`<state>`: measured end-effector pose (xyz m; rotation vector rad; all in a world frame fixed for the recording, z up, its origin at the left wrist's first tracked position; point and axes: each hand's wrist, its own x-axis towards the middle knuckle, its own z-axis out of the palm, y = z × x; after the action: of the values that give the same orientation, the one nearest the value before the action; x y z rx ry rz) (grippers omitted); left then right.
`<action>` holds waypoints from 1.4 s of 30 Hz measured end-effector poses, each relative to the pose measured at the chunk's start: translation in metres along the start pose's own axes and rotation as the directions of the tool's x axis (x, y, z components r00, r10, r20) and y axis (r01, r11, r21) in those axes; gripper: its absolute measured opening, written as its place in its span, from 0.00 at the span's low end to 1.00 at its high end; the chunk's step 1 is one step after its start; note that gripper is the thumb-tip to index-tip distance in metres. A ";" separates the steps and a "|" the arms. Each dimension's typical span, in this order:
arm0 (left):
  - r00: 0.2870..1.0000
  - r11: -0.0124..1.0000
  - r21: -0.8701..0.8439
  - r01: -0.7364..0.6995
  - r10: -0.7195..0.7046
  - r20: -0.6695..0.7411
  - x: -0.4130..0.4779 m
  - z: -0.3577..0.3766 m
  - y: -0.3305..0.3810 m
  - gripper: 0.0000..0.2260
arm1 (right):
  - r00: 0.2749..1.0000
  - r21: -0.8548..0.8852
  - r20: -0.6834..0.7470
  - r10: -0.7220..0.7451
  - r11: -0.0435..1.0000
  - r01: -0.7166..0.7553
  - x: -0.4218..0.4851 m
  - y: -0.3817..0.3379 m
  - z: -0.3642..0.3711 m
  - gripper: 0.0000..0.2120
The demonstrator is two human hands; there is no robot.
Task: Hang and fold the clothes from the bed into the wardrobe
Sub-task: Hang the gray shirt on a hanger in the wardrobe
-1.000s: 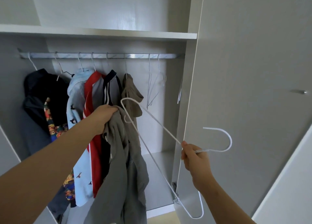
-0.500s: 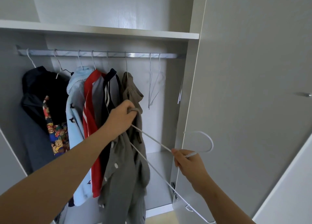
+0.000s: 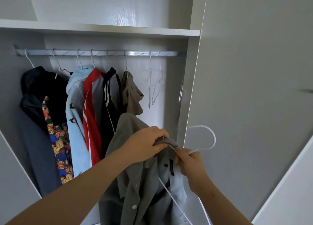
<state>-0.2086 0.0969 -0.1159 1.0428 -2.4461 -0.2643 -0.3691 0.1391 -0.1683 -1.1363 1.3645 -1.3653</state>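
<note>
Slippage as the chief risk: grey shirt [image 3: 135, 182] bunched at the collar and, by the look of it, only partly threaded onto white wire hanger [image 3: 214, 138], so liable to slide off one shoulder and drop to the wardrobe floor on any loosening of either hold. Second risk, snagging: lower wire running down inside the open front near a button, apt to catch in the placket or poke through the wrong opening under a hasty push. Third, on the lift toward rail [image 3: 101, 52]: hook close beside wardrobe door [image 3: 254, 72], and empty hangers [image 3: 149, 89] dangling in the free gap right of the olive garment [image 3: 131, 92], easy to knock or tangle with. Left hand [image 3: 145, 144] curled down over the collar, fingers closed on a fold of cloth at the top of the hanger, pinching rather than spread. Right hand [image 3: 189, 162] just beside it, nearly touching, fingers wrapped round the hanger's neck below the hook, close against the collar lining by the dark label [image 3: 172, 168]. Shirt held up in front of the open wardrobe, below rail height, not yet hung.
</note>
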 end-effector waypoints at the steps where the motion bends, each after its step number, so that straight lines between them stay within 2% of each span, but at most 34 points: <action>1: 1.000 1.000 0.015 0.004 -0.005 0.018 -0.001 0.000 -0.001 0.10 | 1.000 0.003 -0.010 -0.004 1.000 0.004 0.001 0.000 -0.002 0.23; 3: 0.995 0.991 0.116 -0.071 0.078 -0.061 -0.004 0.000 0.000 0.12 | 1.000 0.024 -0.020 -0.009 1.000 0.010 0.002 0.000 -0.004 0.19; 5: 0.960 0.892 0.431 -0.137 0.227 -0.164 -0.002 0.002 -0.003 0.15 | 1.000 0.035 -0.017 -0.026 0.999 0.027 0.002 -0.003 -0.005 0.21; 7: 0.956 0.789 0.605 -0.111 0.252 -0.153 0.003 0.003 -0.008 0.18 | 0.998 0.010 -0.007 -0.063 0.998 0.063 0.002 -0.009 -0.006 0.23; 10: 0.959 0.755 0.644 -0.127 0.258 -0.114 0.008 0.003 -0.011 0.19 | 0.996 -0.044 -0.022 -0.089 0.995 0.088 0.001 -0.014 -0.006 0.22; 13: 0.952 0.775 0.621 -0.118 0.265 -0.150 0.012 0.001 -0.011 0.17 | 0.978 -0.037 -0.145 -0.151 0.988 0.148 0.001 -0.019 -0.006 0.17; 15: 0.947 0.818 0.573 -0.049 0.220 -0.232 0.012 -0.003 -0.012 0.16 | 0.911 -0.076 -0.283 -0.301 0.953 0.292 0.001 -0.023 -0.007 0.10; 18: 0.916 0.909 0.413 0.052 0.121 -0.382 0.011 -0.011 -0.015 0.15 | 0.740 -0.174 -0.443 -0.506 0.858 0.483 0.000 -0.024 -0.009 0.12; 21: 0.902 0.934 0.356 0.036 0.123 -0.414 0.013 -0.023 -0.014 0.15 | 0.609 -0.382 -0.404 -0.683 0.730 0.566 -0.002 -0.017 -0.008 0.07; 24: 0.896 0.932 0.361 0.023 0.140 -0.421 0.015 -0.034 -0.012 0.16 | 0.490 -0.579 -0.340 -0.803 0.589 0.564 -0.003 -0.015 -0.006 0.12; 27: 0.877 0.954 0.296 0.045 0.104 -0.470 0.016 -0.047 -0.012 0.18 | 0.435 -0.696 -0.232 -0.870 0.461 0.551 -0.006 -0.011 -0.002 0.12; 28: 0.866 0.966 0.253 0.058 0.078 -0.495 0.016 -0.052 -0.010 0.18 | 0.461 -0.691 -0.199 -0.865 0.458 0.560 -0.006 -0.008 0.000 0.12; 29: 0.857 0.973 0.219 0.068 0.055 -0.512 0.016 -0.056 -0.008 0.19 | 0.527 -0.655 -0.175 -0.832 0.498 0.568 -0.005 -0.005 0.003 0.10; 30: 0.855 0.976 0.205 0.073 0.045 -0.517 0.017 -0.060 -0.006 0.20 | 0.632 -0.591 -0.151 -0.760 0.582 0.559 -0.003 -0.003 0.005 0.07; 31: 0.861 0.974 0.212 0.075 0.044 -0.507 0.017 -0.063 -0.003 0.21 | 0.767 -0.519 -0.095 -0.634 0.689 0.505 -0.002 -0.004 0.007 0.09; 32: 0.870 0.971 0.230 0.072 0.051 -0.490 0.017 -0.066 -0.001 0.22 | 0.859 -0.488 -0.009 -0.513 0.752 0.444 -0.001 -0.004 0.008 0.18; 33: 0.879 0.968 0.241 0.070 0.055 -0.474 0.016 -0.068 0.001 0.22 | 0.899 -0.500 0.081 -0.431 0.763 0.410 0.002 -0.003 0.008 0.26; 35: 0.881 0.976 0.206 0.075 0.032 -0.472 0.013 -0.074 -0.001 0.23 | 0.919 -0.508 0.195 -0.342 0.766 0.393 0.007 0.000 0.010 0.30; 37: 0.875 0.990 0.127 0.065 0.004 -0.485 0.008 -0.080 -0.004 0.24 | 0.917 -0.403 0.195 -0.347 0.825 0.398 0.007 0.002 0.012 0.25; 40: 0.869 0.997 0.049 0.060 -0.028 -0.494 0.002 -0.085 -0.007 0.19 | 0.912 -0.312 -0.030 -0.410 0.870 0.381 0.003 -0.002 0.016 0.17; 42: 0.854 0.997 -0.002 0.072 -0.063 -0.516 -0.001 -0.085 -0.007 0.16 | 0.867 -0.285 -0.132 -0.480 0.856 0.431 0.001 -0.006 0.019 0.17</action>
<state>-0.1615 0.0933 -0.0445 1.0471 -1.9297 0.0213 -0.3501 0.1345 -0.1629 -1.6068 1.4956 -1.7184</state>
